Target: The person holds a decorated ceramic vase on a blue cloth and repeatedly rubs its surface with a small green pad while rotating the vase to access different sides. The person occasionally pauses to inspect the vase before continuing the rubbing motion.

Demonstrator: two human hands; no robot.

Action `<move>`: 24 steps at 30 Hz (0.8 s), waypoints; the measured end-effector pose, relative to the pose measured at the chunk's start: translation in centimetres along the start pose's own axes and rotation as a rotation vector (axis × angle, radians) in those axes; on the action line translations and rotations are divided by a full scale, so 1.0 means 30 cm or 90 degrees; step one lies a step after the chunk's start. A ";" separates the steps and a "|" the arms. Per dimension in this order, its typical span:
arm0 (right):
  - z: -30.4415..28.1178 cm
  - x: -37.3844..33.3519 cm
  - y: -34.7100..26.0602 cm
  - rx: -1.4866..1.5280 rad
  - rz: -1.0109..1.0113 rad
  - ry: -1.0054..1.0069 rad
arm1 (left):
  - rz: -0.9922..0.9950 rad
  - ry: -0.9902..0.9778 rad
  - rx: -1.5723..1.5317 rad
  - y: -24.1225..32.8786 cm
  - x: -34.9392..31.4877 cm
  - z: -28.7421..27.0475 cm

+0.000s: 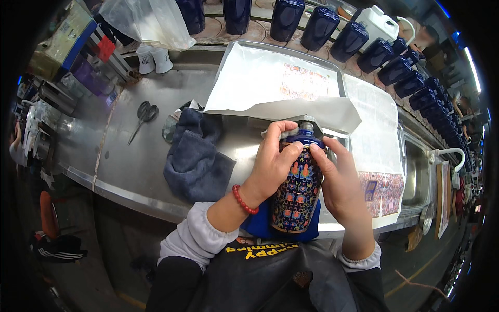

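Note:
Between my two hands is a dark blue bottle point(295, 195) with a narrow neck, its side covered by a colourful floral pattern. The neck points away from me and the base lies toward my apron. My left hand point(273, 164), below a red bead bracelet, curls round the left shoulder of the bottle, thumb on the upper edge of the pattern. My right hand point(340, 179) is closed round the right side, its thumb near the other thumb. Blue cloth point(260, 221) shows beneath the bottle. The undersides of both hands' fingers are partly hidden.
Left of the hands lies a crumpled dark cloth point(195, 161), with black scissors point(143, 120) farther left on the metal table point(140, 166). A metal tray point(340, 73) holds white sheets point(249, 73); patterned sheets point(382, 192) lie right. Several blue bottles point(351, 41) line the back; a sink point(416, 174) is right.

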State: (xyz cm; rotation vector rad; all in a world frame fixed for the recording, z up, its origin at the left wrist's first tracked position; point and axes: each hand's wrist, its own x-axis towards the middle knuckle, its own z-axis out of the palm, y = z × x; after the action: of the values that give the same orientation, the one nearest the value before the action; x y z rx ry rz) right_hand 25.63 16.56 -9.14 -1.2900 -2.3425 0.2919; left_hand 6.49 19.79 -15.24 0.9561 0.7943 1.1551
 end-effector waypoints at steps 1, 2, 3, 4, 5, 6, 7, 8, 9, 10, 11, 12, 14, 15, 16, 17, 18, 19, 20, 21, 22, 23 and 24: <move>0.000 -0.005 0.000 -0.004 0.006 0.000 | -0.008 0.003 -0.003 -0.004 -0.008 0.000; 0.005 -0.010 0.000 0.009 0.009 0.015 | 0.008 0.013 -0.002 -0.009 -0.018 -0.003; 0.002 -0.019 -0.001 0.022 0.011 0.030 | 0.023 0.022 0.000 -0.012 -0.029 -0.008; 0.008 -0.024 -0.004 0.043 0.014 0.035 | 0.041 0.025 0.035 -0.016 -0.045 -0.013; 0.002 -0.036 -0.007 0.065 0.019 0.029 | 0.059 0.028 0.070 -0.019 -0.061 -0.020; 0.003 -0.044 -0.011 0.079 0.037 0.015 | 0.077 0.032 0.105 -0.022 -0.077 -0.026; 0.001 -0.053 -0.016 0.097 0.039 0.023 | 0.100 0.031 0.168 -0.025 -0.093 -0.028; -0.001 -0.061 -0.023 0.119 0.032 0.043 | 0.120 0.028 0.191 -0.027 -0.107 -0.029; -0.003 -0.068 -0.030 0.118 0.035 0.032 | 0.124 0.021 0.222 -0.029 -0.119 -0.026; -0.006 -0.076 -0.039 0.121 0.029 0.032 | 0.140 0.020 0.243 -0.028 -0.129 -0.027; -0.010 -0.083 -0.048 0.111 0.039 0.010 | 0.156 0.019 0.264 -0.025 -0.137 -0.028; -0.013 -0.089 -0.058 0.114 0.024 0.025 | 0.175 0.014 0.285 -0.021 -0.146 -0.028; -0.022 -0.100 -0.076 0.094 0.026 0.012 | 0.232 0.003 0.380 -0.006 -0.175 -0.037; -0.025 -0.106 -0.085 0.087 0.012 0.010 | 0.283 -0.010 0.470 0.002 -0.193 -0.046; -0.027 -0.110 -0.091 0.059 0.013 -0.012 | 0.334 -0.025 0.560 0.006 -0.209 -0.052; -0.027 -0.114 -0.097 0.039 0.009 -0.023 | 0.324 -0.041 0.579 0.006 -0.233 -0.047; -0.027 -0.118 -0.100 0.029 -0.002 -0.021 | 0.320 -0.051 0.599 0.002 -0.250 -0.044; -0.023 -0.120 -0.102 0.042 0.009 -0.025 | 0.322 -0.056 0.615 -0.003 -0.264 -0.039; -0.019 -0.124 -0.102 0.033 0.016 -0.034 | 0.335 -0.062 0.630 -0.010 -0.275 -0.035; -0.012 -0.126 -0.101 0.031 0.019 -0.033 | 0.330 -0.059 0.631 -0.019 -0.276 -0.031; -0.006 -0.129 -0.099 0.023 0.023 -0.043 | 0.332 -0.059 0.631 -0.026 -0.279 -0.029; 0.001 -0.132 -0.095 0.032 0.018 -0.031 | 0.338 -0.061 0.630 -0.031 -0.278 -0.027; 0.007 -0.135 -0.091 0.036 0.015 -0.030 | 0.342 -0.062 0.630 -0.033 -0.276 -0.027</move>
State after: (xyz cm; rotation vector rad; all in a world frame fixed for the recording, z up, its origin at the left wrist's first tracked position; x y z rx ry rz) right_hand 25.36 11.69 -9.40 -1.2988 -2.3420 0.3972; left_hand 4.23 11.77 -16.20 2.1269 1.0867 1.1330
